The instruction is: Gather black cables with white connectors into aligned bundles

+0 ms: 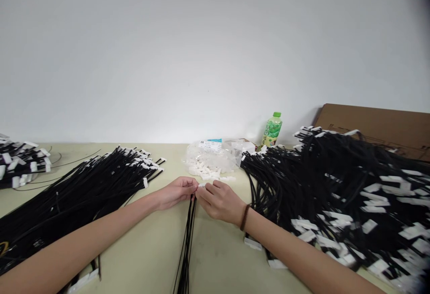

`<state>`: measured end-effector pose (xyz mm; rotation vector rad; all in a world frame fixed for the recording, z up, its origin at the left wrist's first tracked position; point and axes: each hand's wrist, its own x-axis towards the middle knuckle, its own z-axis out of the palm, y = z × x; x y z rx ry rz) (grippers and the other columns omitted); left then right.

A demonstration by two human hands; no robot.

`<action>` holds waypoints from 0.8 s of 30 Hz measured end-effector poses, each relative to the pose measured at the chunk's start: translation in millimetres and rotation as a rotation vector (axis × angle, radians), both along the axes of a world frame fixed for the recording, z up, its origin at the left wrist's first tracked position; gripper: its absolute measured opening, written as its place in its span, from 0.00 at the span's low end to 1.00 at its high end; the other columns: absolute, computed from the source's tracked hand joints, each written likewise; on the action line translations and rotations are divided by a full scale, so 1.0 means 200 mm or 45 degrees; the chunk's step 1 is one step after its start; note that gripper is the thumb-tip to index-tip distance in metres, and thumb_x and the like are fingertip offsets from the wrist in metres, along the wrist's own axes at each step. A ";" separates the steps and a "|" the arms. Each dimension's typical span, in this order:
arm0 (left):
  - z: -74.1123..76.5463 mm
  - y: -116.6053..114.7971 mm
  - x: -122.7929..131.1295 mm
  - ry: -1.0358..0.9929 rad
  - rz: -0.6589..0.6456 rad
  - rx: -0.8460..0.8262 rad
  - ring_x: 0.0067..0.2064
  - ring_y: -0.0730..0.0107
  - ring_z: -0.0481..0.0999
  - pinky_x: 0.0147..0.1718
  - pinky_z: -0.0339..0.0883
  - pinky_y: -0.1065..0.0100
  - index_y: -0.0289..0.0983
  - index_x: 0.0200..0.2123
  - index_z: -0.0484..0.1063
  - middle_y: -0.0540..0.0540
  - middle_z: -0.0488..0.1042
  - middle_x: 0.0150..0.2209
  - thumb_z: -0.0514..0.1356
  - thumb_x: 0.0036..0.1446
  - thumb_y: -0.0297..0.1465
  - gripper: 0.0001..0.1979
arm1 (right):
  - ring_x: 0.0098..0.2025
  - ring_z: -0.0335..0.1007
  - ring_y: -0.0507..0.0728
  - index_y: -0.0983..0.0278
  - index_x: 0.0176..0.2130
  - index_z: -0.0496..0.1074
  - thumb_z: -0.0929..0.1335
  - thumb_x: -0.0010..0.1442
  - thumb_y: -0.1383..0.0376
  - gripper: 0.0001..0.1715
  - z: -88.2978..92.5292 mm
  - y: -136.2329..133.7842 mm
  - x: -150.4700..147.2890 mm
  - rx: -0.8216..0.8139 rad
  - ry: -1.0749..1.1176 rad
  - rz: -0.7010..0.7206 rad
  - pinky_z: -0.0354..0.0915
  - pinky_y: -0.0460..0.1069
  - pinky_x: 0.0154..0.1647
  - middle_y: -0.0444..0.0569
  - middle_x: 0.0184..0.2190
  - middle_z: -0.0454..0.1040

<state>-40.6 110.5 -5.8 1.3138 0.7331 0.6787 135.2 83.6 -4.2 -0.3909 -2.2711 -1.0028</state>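
Near the table's middle, my left hand (178, 192) pinches the upper ends of several thin black cables (187, 245), which hang down toward the bottom edge. Touching it from the right, my right hand (218, 200) has its fingers closed on a small white connector (202, 185) at the cable ends. Most of the connector is hidden by the fingers. Just behind the hands lie loose white connectors (210, 172) in and before a clear plastic bag (215, 153).
Black cables with white ends (101, 186) cover the left side. A larger cable heap (322, 186) fills the right. Behind stand a green-capped bottle (272, 130) and brown cardboard (372, 126), near the wall (201, 52). More white connectors (23, 164) lie far left.
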 end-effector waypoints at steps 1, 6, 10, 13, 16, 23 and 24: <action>0.00 0.00 0.00 0.001 -0.004 -0.002 0.26 0.80 0.60 0.27 0.52 0.75 0.31 0.25 0.63 0.51 0.62 0.23 0.63 0.44 0.37 0.15 | 0.26 0.52 0.51 0.69 0.26 0.64 0.59 0.58 0.72 0.10 0.00 0.00 0.00 0.002 -0.005 -0.004 0.43 0.49 0.25 0.47 0.24 0.61; 0.00 0.00 0.00 -0.001 -0.024 -0.004 0.26 0.80 0.60 0.27 0.52 0.75 0.31 0.26 0.63 0.52 0.61 0.24 0.63 0.45 0.37 0.15 | 0.26 0.53 0.51 0.68 0.28 0.65 0.60 0.58 0.71 0.07 0.01 -0.01 0.01 0.004 -0.039 -0.014 0.44 0.48 0.24 0.46 0.25 0.62; -0.01 0.01 0.00 -0.036 -0.015 -0.036 0.27 0.80 0.60 0.28 0.53 0.75 0.31 0.26 0.63 0.52 0.61 0.24 0.63 0.45 0.36 0.15 | 0.27 0.56 0.51 0.67 0.31 0.65 0.61 0.58 0.71 0.06 0.01 0.00 0.01 -0.031 -0.064 -0.021 0.48 0.48 0.25 0.45 0.28 0.65; -0.02 0.01 0.00 -0.082 0.012 -0.045 0.27 0.80 0.61 0.28 0.53 0.75 0.31 0.26 0.62 0.52 0.62 0.24 0.63 0.46 0.35 0.14 | 0.29 0.58 0.50 0.67 0.32 0.65 0.60 0.59 0.70 0.06 0.01 0.00 0.00 -0.206 0.009 0.014 0.52 0.47 0.27 0.44 0.29 0.67; -0.02 0.02 0.00 -0.123 0.046 -0.033 0.30 0.78 0.63 0.31 0.55 0.74 0.31 0.27 0.63 0.50 0.64 0.26 0.62 0.47 0.35 0.13 | 0.33 0.63 0.49 0.66 0.35 0.66 0.60 0.59 0.70 0.07 0.02 0.00 -0.01 -0.547 0.222 0.129 0.58 0.45 0.32 0.45 0.34 0.70; -0.01 0.01 0.02 -0.208 0.074 0.019 0.31 0.74 0.66 0.33 0.58 0.71 0.32 0.26 0.62 0.48 0.66 0.27 0.61 0.47 0.36 0.14 | 0.34 0.68 0.49 0.67 0.34 0.66 0.62 0.58 0.64 0.08 0.14 0.03 0.00 -1.453 1.096 0.435 0.66 0.45 0.38 0.47 0.31 0.71; -0.01 0.01 0.02 -0.201 0.078 0.014 0.31 0.74 0.66 0.33 0.58 0.71 0.32 0.26 0.62 0.48 0.66 0.27 0.61 0.47 0.37 0.14 | 0.34 0.69 0.49 0.68 0.34 0.65 0.63 0.57 0.62 0.10 0.17 0.03 0.01 -1.575 1.245 0.496 0.66 0.46 0.38 0.48 0.30 0.70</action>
